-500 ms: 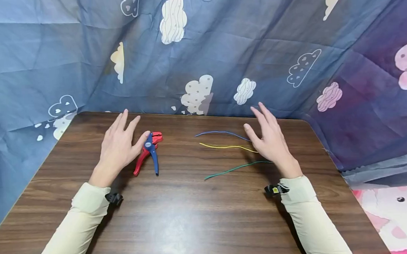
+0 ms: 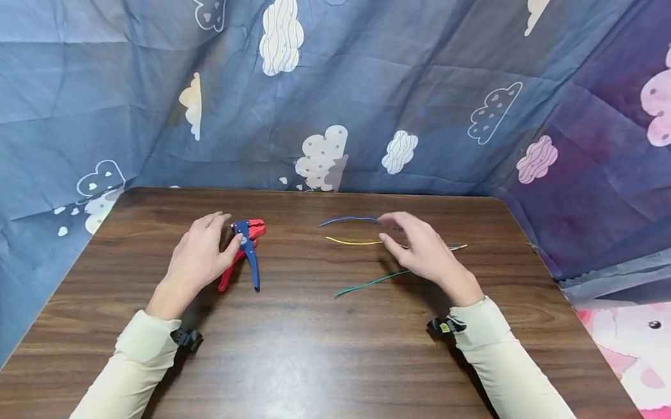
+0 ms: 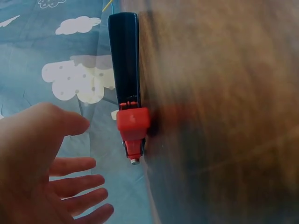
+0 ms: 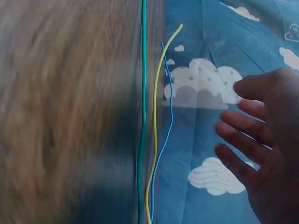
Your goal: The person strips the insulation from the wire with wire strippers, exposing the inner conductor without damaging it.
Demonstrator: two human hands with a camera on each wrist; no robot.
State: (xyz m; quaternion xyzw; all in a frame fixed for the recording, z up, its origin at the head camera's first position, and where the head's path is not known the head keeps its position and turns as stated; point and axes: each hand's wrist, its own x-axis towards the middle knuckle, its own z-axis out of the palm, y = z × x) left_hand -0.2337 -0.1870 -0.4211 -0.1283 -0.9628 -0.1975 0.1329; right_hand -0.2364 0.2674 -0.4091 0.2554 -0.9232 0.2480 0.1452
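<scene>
Red-and-blue plier-shaped tool: on brown wood-grain desk | left hand: fingers spread, just left of tool | right hand: loosely bent, thumb apart, over thin blue wire, yellow wire, green wire, right of tool

One view from your head, one from each wrist.
The head view looks forward and down, far enough back to take in your left hand, your right hand, the table and the cloth behind. Your left wrist camera sits low and close, rolled sideways with the table at right; it shares the red-and-blue tool with the head view. Your right wrist camera, equally low, rolls the opposite way, table at left, and shares the green wire, yellow wire and blue wire with it. Both wrist views catch the cloth.
</scene>
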